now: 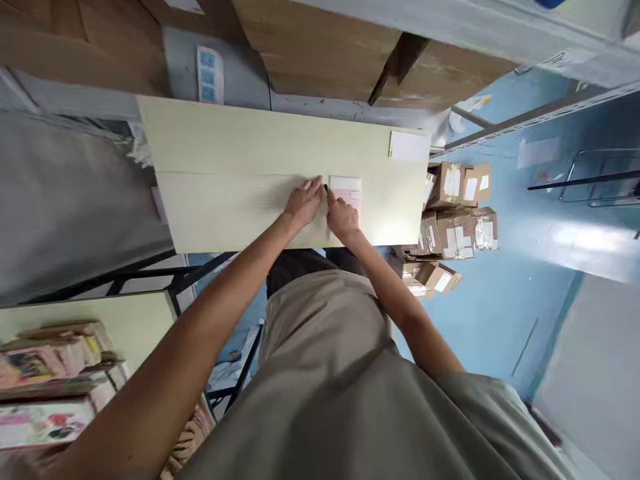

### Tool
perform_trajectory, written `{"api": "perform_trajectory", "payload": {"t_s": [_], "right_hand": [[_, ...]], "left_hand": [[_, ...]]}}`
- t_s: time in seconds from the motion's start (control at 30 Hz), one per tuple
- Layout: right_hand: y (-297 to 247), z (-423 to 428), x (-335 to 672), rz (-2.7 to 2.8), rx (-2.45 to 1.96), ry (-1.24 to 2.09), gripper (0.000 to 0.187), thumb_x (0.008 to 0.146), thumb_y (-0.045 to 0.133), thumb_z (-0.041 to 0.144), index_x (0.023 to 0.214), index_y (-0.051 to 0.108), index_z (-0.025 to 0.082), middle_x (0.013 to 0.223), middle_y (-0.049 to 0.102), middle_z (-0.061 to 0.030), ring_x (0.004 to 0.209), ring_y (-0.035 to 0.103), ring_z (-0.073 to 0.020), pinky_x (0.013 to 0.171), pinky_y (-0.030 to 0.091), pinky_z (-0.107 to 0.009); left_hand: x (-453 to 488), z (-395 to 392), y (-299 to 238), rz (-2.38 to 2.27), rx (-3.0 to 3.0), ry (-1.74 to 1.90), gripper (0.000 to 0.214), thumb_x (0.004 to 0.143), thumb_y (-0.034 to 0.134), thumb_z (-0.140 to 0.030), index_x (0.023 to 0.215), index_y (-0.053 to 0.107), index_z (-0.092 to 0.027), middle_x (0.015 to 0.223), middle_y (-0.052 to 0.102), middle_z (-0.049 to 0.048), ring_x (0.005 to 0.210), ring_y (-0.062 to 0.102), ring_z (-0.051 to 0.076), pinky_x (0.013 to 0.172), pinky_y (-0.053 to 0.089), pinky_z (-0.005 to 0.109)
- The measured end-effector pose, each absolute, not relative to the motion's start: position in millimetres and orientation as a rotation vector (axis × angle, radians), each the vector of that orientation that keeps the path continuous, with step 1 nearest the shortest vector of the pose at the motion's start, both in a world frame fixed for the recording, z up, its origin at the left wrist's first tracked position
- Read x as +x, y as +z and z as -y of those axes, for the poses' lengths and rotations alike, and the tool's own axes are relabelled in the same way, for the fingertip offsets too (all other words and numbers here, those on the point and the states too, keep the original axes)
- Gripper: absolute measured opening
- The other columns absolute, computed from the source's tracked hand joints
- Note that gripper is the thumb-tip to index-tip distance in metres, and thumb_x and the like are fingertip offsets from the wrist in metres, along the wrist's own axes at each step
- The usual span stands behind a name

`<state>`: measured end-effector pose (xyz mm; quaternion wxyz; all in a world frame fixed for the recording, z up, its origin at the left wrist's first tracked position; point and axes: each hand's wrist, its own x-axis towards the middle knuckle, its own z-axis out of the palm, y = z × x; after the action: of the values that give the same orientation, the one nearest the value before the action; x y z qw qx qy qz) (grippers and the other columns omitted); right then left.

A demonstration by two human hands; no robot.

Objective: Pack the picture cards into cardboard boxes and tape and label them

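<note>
Fingers stretched out, my left hand (303, 202) presses down on a long pale sheet (225, 207) that lies along the near side of the cream table (280, 140). The fingertips are at the sheet's right end. My right hand (343, 217) is closed round a small utility knife (327, 189), dark at the tip; most of it is hidden in the grip. The tip is close beside my left fingertips. Partly under my right hand lies a white and pink printed paper (353, 189).
A white card (409, 146) lies at the table's far right. Cardboard boxes (330, 57) stand along the back, with a blue-printed label strip (210, 75) nearby. Taped cartons (455, 233) are stacked right of the table. Lower left, a shelf holds stacked printed packs (45, 420).
</note>
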<state>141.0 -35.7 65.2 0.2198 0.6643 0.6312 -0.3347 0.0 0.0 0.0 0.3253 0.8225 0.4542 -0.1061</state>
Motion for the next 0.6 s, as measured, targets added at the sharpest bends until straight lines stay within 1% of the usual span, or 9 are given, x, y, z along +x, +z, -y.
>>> {"api": "perform_trajectory", "payload": {"t_s": [0.13,0.33,0.47,0.6], "right_hand": [[66.8,48.1,143.2,-1.747,1.792,-0.941,0.072,0.115,0.043,0.009,0.184,0.029,0.018,0.153,0.072,-0.025,0.136,0.077,-0.0322,0.112,0.062,-0.044],[79.5,64.6,138.3,-1.726,1.674,-0.961,0.075,0.109,0.05,0.001,0.182,0.036,0.014,0.142,0.078,-0.0263,0.133,0.078,-0.033,0.11,0.065,-0.043],[92.7,73.2,135.8,-1.735,1.581,-0.981,0.068,0.107,0.054,0.0,0.173,0.049,0.01,0.14,0.078,-0.0267,0.134,0.078,-0.0328,0.109,0.065,-0.039],[101.0,82.2,134.8,-1.734,1.49,-1.014,0.053,0.105,0.057,-0.001,0.157,0.065,0.01,0.139,0.079,-0.0254,0.135,0.078,-0.0321,0.11,0.064,-0.038]], "left_hand": [[-0.1,2.1,-2.2,-1.194,2.138,-0.232,0.078,0.102,0.043,-0.009,0.179,0.042,-0.006,0.19,0.032,0.0195,0.168,0.039,0.043,0.129,0.05,0.063],[0.7,2.3,-4.8,-1.197,2.123,-0.233,0.081,0.102,0.045,-0.01,0.181,0.034,-0.004,0.191,0.029,0.0217,0.168,0.038,0.045,0.129,0.049,0.065],[1.0,3.2,-8.1,-1.207,2.119,-0.232,0.083,0.103,0.051,-0.014,0.183,0.03,-0.005,0.191,0.029,0.0227,0.169,0.037,0.045,0.133,0.045,0.063],[1.7,6.0,-11.2,-1.219,2.106,-0.201,0.082,0.106,0.048,-0.017,0.185,0.026,-0.007,0.191,0.029,0.0227,0.17,0.035,0.045,0.135,0.042,0.064]]}}
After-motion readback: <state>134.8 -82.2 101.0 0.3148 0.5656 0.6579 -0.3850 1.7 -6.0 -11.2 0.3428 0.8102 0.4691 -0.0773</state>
